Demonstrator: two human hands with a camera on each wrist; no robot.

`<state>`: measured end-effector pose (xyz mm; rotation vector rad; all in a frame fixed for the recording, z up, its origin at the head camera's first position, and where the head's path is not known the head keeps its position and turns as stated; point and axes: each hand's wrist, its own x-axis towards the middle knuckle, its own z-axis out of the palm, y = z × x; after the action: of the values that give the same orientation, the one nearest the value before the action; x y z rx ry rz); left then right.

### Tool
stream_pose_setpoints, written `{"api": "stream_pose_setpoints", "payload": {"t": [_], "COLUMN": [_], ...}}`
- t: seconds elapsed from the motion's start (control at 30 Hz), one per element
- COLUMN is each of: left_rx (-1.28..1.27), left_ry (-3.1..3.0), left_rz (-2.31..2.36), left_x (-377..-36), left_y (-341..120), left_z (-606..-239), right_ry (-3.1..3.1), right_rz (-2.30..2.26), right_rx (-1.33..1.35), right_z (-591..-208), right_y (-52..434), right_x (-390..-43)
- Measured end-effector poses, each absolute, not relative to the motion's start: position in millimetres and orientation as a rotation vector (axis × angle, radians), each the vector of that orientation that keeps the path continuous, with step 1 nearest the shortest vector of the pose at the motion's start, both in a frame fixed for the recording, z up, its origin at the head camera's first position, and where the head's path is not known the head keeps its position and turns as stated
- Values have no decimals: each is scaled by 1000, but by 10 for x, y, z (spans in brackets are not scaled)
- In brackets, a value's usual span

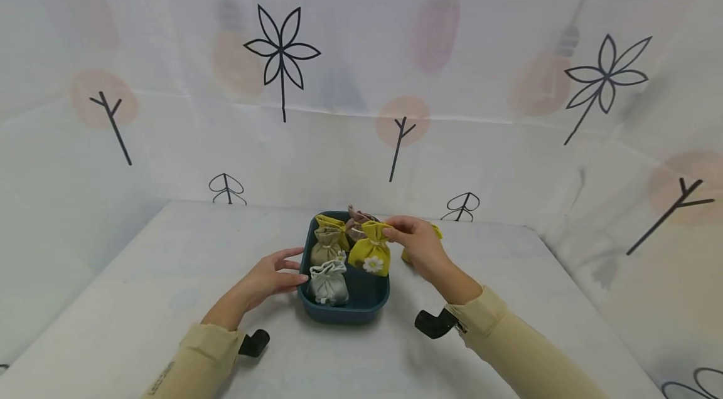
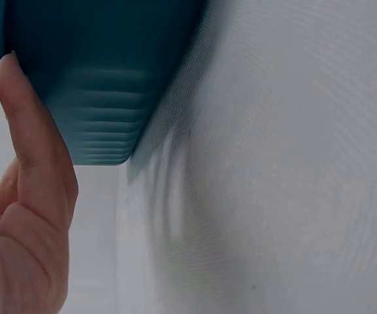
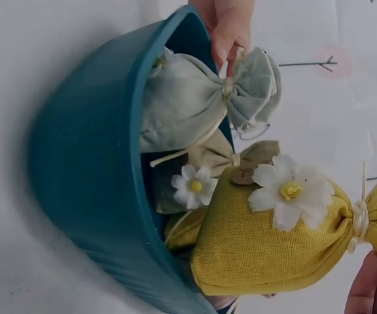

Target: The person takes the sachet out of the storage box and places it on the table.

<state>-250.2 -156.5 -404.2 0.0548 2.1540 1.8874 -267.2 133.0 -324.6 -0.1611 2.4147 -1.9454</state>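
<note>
My right hand (image 1: 418, 245) pinches the gathered neck of a yellow drawstring pouch (image 1: 369, 255) with a white daisy on it. That pouch (image 3: 273, 229) hangs tilted over the right rim of a blue-green plastic basket (image 1: 339, 314). At the basket's left side, my left hand (image 1: 265, 280) holds the rim, its thumb near the upper edge. A pale grey-green pouch (image 1: 329, 283) lies at the front inside, with a beige pouch (image 1: 327, 245) behind it. Further back are another yellow pouch (image 1: 339, 226) and a brownish pouch (image 1: 356, 220), both partly covered.
Another yellow pouch (image 1: 437, 231) stands right of the basket, mostly hidden behind my right hand. The basket stands on a white tabletop (image 1: 316, 361). A printed cloth (image 1: 339, 154) hangs behind and along the sides. Black wrist mounts (image 1: 435, 324) stick out under both sleeves.
</note>
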Motion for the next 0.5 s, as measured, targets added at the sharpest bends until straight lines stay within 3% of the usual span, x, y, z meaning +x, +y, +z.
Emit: {"api": "stream_pose_setpoints", "payload": {"t": [0.5], "left_rx": [40], "left_ry": [2175], "left_rz": [1879], "left_x": [-2495], "left_y": [-1555], "left_z": [-4044], "right_ry": [2447], "right_rz": [-2043], "right_rx": [-172], "right_z": [-3277], "right_y": [1648], "right_x": [-2403]}}
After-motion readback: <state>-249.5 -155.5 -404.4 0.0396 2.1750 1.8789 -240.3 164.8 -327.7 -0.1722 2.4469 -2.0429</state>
